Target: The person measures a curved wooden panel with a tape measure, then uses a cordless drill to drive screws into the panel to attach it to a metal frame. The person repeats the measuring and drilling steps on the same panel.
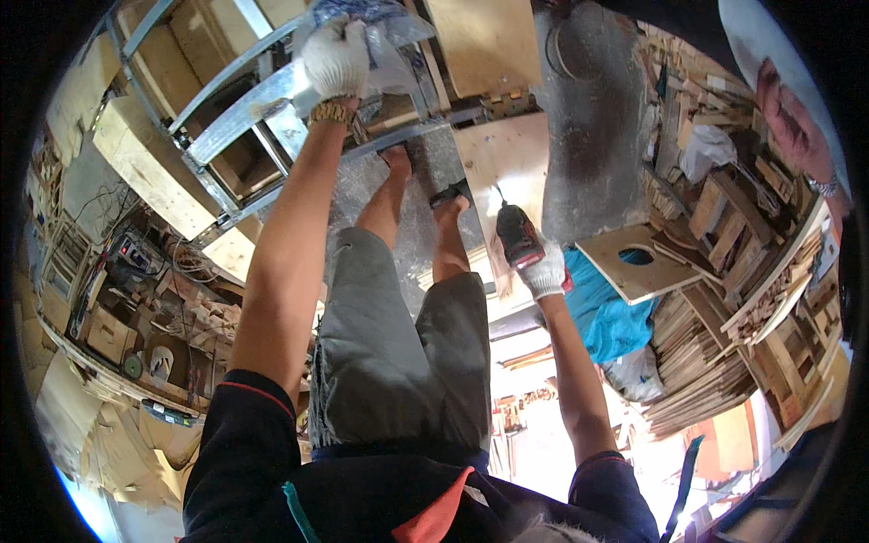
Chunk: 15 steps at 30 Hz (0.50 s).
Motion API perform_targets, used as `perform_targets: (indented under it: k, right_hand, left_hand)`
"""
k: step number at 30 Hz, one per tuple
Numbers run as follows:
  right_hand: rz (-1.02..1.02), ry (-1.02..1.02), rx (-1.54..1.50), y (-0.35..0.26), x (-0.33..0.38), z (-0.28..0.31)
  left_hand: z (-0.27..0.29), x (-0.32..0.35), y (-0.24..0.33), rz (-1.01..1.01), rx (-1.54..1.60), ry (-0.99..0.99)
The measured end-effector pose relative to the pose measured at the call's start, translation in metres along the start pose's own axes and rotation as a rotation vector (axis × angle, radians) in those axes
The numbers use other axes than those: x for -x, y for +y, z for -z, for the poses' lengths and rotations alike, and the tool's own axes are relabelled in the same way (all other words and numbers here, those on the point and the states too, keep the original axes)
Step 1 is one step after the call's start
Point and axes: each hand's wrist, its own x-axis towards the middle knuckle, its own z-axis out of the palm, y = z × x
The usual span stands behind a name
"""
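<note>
A white knitted glove covers my left hand (336, 60), which is at a clear plastic bag (391, 29) lying on the metal frame (256, 102). Its fingers look curled, and whatever they may hold is hidden. My right hand (545, 271), gloved too, grips a dark red-and-black cordless drill (518, 235). The drill's bit points away from me, over a light plywood panel (503, 158); I cannot tell whether the tip touches it. A hinge (507, 103) joins this panel to another wooden panel (484, 45) beyond it.
Wooden boxes (136, 158) stand by the frame at left. On the right are stacked wood strips (692, 362), a board with a round hole (625, 271), a blue cloth or bag (602, 317) and scrap wood. Another person's hand (792, 118) shows at the upper right.
</note>
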Motion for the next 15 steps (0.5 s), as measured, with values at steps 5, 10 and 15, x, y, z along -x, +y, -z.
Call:
perform_targets:
  k: [5,10,15]
  right_hand:
    - [0.205,0.102,1.045,-0.032,0.011,-0.015]
    - [0.159,0.146,0.987,-0.067,0.02,-0.037]
    - [0.239,0.124,1.173,-0.086,0.028,-0.045]
  left_hand:
    - [-0.004,-0.003,-0.015,-0.3,-0.313,-0.061]
    - [0.004,0.009,-0.029,-0.333,-0.311,-0.075]
    - [0.011,0.008,-0.026,-0.248,-0.695,-0.208]
